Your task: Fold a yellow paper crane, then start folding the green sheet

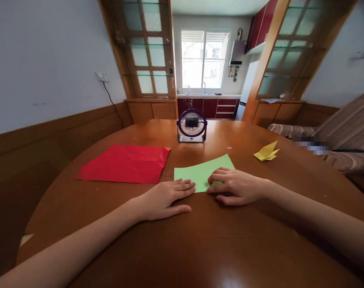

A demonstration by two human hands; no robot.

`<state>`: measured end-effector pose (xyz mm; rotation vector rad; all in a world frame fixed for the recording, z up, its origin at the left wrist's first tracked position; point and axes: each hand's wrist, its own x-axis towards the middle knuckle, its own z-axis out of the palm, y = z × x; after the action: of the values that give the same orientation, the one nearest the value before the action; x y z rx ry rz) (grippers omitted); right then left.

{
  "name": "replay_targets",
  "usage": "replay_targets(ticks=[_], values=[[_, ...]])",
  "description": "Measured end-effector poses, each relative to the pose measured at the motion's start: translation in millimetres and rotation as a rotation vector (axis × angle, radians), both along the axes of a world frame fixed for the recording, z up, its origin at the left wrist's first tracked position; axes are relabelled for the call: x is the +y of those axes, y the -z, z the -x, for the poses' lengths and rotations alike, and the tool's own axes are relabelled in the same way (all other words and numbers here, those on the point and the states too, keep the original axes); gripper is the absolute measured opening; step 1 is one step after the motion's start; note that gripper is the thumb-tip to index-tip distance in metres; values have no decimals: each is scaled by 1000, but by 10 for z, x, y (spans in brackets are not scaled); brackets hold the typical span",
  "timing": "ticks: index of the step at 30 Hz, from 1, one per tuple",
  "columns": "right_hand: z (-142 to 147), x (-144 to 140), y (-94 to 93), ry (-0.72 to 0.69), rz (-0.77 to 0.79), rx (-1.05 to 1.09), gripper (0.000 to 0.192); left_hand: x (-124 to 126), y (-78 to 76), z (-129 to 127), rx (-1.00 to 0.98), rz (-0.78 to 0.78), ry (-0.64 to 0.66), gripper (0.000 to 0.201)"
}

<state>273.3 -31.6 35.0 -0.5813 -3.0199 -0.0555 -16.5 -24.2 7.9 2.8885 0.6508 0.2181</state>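
A light green sheet of paper [193, 173] lies on the table in front of me, its far right corner reaching away from me. My left hand [170, 197] rests flat with fingers stretched out, the fingertips over the sheet's near left edge and the thumb on the wood. On the right side of the sheet, my right hand [234, 186] has its fingers bent and spread, touching or just above the paper. Nothing shows between those fingers. Part of the green sheet is hidden beneath both hands.
Red paper [124, 164] lies flat to the left. A folded yellow paper shape [266, 152] sits to the right. Beyond the green sheet stands a small purple fan [191, 125]. The wooden table [196, 248] has a rounded far edge, and a striped sofa [346, 124] is at the right.
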Motion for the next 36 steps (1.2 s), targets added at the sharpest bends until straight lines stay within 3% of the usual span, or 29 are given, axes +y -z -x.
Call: replay_targets(ticks=[24,36], values=[[-359,-81,-117,61,-37,-48,24,5,4,30,-18,-13,10,51],[-603,-155,-194,165,90,-18,23,43,34,-27,-90,-112,30,40]])
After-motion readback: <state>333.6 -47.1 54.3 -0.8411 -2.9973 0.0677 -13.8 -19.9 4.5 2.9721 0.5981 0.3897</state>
